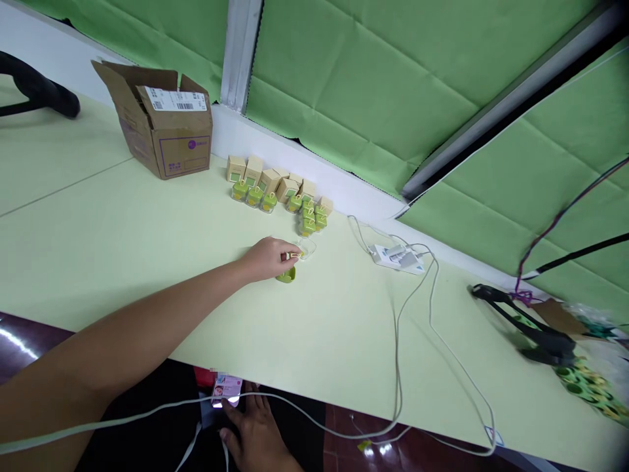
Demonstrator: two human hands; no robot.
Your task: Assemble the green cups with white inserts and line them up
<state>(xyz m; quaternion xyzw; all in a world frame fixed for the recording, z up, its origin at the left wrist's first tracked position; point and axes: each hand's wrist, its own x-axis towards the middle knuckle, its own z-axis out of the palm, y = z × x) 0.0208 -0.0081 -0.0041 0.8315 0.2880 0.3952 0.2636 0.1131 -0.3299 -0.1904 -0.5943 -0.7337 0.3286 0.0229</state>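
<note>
My left hand [268, 259] reaches over the pale table. Its thumb and fingertips are closed on a small yellow-and-white piece [293, 255], too small to make out fully. Just below these fingers sits a green rounded shell [285, 276], partly covered by the hand. A clear plastic cover [308, 248] lies right beside the fingertips. Down at my lap, below the table edge, my right hand [260, 429] rests with fingers apart. One fingertip touches the lit screen of a phone [227, 389].
Several green-topped clear containers [254, 196] stand before small cardboard boxes [269, 180] near the wall. An open carton [181, 144] is at back left. A power strip [397, 257] trails white cables across the table. A black stand [531, 328] lies at right.
</note>
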